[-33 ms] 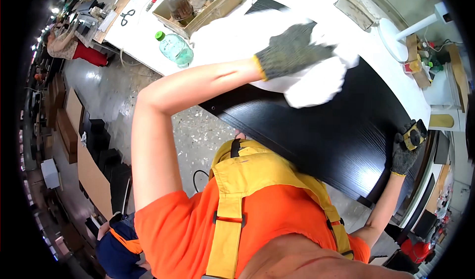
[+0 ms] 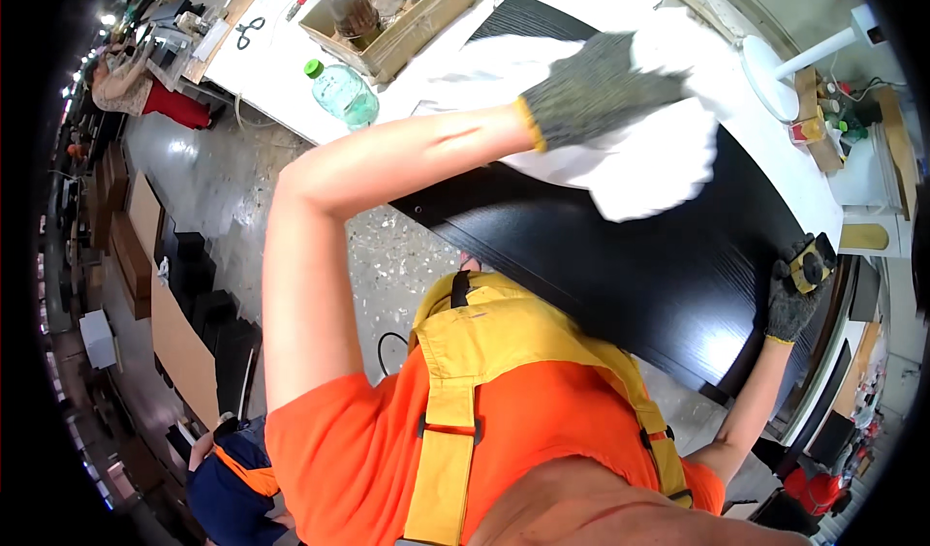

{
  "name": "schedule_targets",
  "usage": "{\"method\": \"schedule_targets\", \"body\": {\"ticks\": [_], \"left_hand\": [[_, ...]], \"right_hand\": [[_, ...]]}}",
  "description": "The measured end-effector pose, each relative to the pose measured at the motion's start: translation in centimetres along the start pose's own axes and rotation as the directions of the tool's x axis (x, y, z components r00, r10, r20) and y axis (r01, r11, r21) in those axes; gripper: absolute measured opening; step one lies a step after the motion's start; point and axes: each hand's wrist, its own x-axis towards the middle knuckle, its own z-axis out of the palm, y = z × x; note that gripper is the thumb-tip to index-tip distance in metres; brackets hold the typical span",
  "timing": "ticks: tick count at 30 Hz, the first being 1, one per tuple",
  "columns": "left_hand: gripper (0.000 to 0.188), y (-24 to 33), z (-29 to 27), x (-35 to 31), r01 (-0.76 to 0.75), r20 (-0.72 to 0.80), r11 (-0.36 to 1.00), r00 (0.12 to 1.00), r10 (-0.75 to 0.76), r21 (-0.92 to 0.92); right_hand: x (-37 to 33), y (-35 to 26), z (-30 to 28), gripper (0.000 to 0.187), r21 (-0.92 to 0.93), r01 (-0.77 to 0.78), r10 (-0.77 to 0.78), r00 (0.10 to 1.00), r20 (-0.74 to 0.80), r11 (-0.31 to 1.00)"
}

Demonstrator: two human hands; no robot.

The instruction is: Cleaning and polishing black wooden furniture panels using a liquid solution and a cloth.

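Observation:
A large black panel (image 2: 630, 255) with a fine grain lies across the white table in front of me. On its far left part my gloved left hand (image 2: 610, 91) grips a bunched white cloth (image 2: 659, 163); hand and cloth are slightly blurred. The cloth covers part of the panel and hides my fingertips. At the panel's right end, my right hand (image 2: 796, 299), in a dark grey glove, is closed around a small yellow and black object (image 2: 808, 265). Its exact kind is unclear.
A green-capped bottle (image 2: 344, 95) stands left of the panel, with scissors (image 2: 250, 32) farther left. A cardboard box (image 2: 392, 52) holding a jar is at the back. A white stand (image 2: 770, 76) rises at the back right. Other people (image 2: 228, 478) are to the left.
My left hand and the white cloth have shifted a little to the right across the panel. My right hand has stayed in place.

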Motion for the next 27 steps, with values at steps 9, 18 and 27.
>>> {"method": "schedule_targets", "body": {"ticks": [9, 18, 27], "left_hand": [[0.054, -1.8, -1.0, 5.8, 0.09, -0.349, 0.986, 0.928, -0.133, -0.137], [0.11, -0.1, 2.8, -1.0, 0.116, 0.445, 0.935, 0.855, -0.266, 0.336], [0.06, 5.5, 4.0, 0.8, 0.031, 0.3, 0.92, 0.949, 0.096, -0.391]], "right_hand": [[-0.1, 0.0, 0.1, 0.059, -0.039, 0.055, -0.057, 0.996, -0.063, 0.998], [-0.1, -0.5, -2.1, 0.06, -0.112, 0.046, -0.069, 0.975, -0.213, 0.993], [-0.1, 0.0, 0.0, 0.057, -0.017, 0.005, -0.004, 0.999, 0.052, 1.0]]}}
